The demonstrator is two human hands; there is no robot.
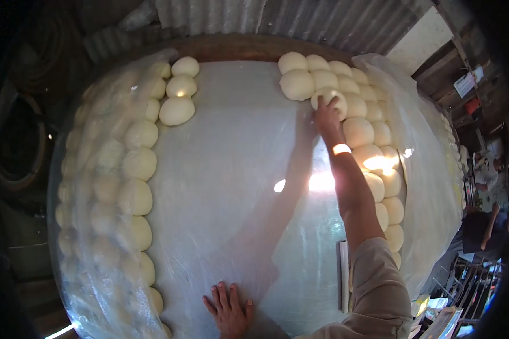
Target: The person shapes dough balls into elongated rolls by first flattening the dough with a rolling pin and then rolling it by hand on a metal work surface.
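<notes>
Grey table (226, 169) stretches between two dough ball groups (138, 164) to a brown top edge (232, 50). Three balls (181, 86) sit upper left. The left hand (232, 316) lies flat, lower middle. The right hand (327, 117) touches one ball (327, 93), upper right; you cannot tell if it grips.

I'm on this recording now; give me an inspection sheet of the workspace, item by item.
Surface: smooth, pale grey table, with bright glare patches.
Job's things: pale dough balls grouped left and right; a clear plastic sheet covers most of the left group, another lies along the right.
Clutter: narrow bar beside the right forearm.
Hands: left hand palm down, fingers spread; right hand touching a ball.
Cables: nothing seen on the table.
Surroundings: corrugated metal beyond; another person at right.
</notes>
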